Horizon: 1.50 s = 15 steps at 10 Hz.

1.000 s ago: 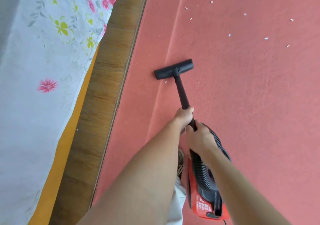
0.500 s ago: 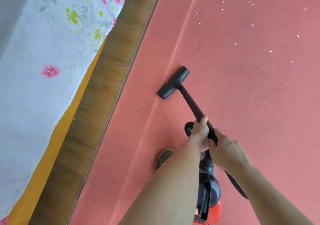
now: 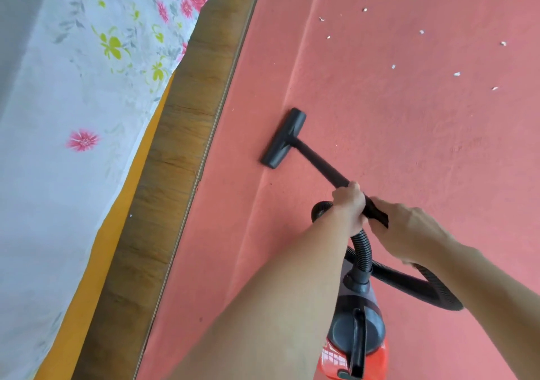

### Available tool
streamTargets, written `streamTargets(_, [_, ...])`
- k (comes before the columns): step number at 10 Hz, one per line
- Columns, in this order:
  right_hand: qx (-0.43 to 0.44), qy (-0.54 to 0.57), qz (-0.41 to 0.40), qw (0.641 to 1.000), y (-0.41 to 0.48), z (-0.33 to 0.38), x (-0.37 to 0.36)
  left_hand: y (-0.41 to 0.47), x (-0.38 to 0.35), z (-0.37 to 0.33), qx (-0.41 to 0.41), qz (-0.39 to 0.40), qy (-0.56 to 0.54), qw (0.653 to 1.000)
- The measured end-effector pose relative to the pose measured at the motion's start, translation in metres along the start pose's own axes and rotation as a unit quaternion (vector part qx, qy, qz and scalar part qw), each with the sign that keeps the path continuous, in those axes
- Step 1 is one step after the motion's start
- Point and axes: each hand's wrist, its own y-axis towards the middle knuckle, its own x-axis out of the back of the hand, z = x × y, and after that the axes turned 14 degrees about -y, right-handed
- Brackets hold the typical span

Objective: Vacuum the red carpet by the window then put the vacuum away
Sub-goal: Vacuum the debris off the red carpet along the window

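The nozzle (image 3: 283,138) lies on the carpet (image 3: 409,145), scraps (image 3: 420,32) beyond it, floorboards (image 3: 187,134) and cloth (image 3: 58,116) to its left.

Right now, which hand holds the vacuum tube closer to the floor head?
The left hand: it grips the tube ahead of the right hand, which holds the rear end by the hose.

The person's left hand (image 3: 349,205) and right hand (image 3: 409,233) are bare, and so are both wrists. Knuckles and tendons stand out as low ridges on the back of the right hand. The smooth, bare left forearm (image 3: 277,306) looms broad in the lower view. The bare right forearm (image 3: 493,295) runs to the lower right corner. The upper arms are out of view.
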Motion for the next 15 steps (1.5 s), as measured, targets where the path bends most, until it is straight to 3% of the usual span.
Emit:
streamTargets(1, [0.062,-0.021,0.066,0.996,-0.02,-0.011,0.013,-0.01,0.014,0.028,0.028,-0.02,-0.062,0.997])
streamTargets(2, [0.08,-0.109,0.066,0.989,-0.031,-0.012,0.011,-0.013,0.023,0.05,0.036,-0.034,-0.091,0.995])
streamTargets(5, [0.032,-0.05,0.046,0.997,-0.022,-0.032,-0.003,-0.006,0.004,0.045,0.012,-0.061,0.01,0.998])
streamTargets(6, [-0.013,0.045,0.035,0.998,-0.046,-0.024,-0.029,-0.003,0.003,0.059,0.023,-0.056,0.049,0.997])
streamTargets(7, [-0.114,0.187,-0.006,0.976,-0.063,-0.016,-0.058,-0.001,-0.016,0.066,0.026,0.001,0.188,0.982])
streamTargets(8, [-0.189,0.279,-0.032,0.941,-0.068,-0.013,-0.074,-0.002,-0.036,0.069,-0.009,0.05,0.348,0.936])
streamTargets(9, [-0.209,0.352,-0.04,0.912,-0.077,-0.012,-0.075,-0.008,-0.037,0.079,-0.019,0.071,0.394,0.916])
streamTargets(11, [-0.218,0.414,-0.027,0.883,-0.091,-0.02,-0.083,-0.024,0.009,0.089,-0.034,0.123,0.338,0.932])
streamTargets(13, [-0.203,0.408,-0.029,0.89,-0.085,-0.017,-0.094,-0.032,0.027,0.098,-0.123,0.071,0.332,0.932])
streamTargets(14, [-0.197,0.417,-0.023,0.887,-0.083,-0.018,-0.104,-0.028,0.034,0.109,-0.157,0.041,0.363,0.918])
streamTargets(15, [-0.19,0.446,-0.023,0.874,-0.087,-0.019,-0.114,-0.012,0.051,0.127,-0.165,-0.037,0.413,0.895])
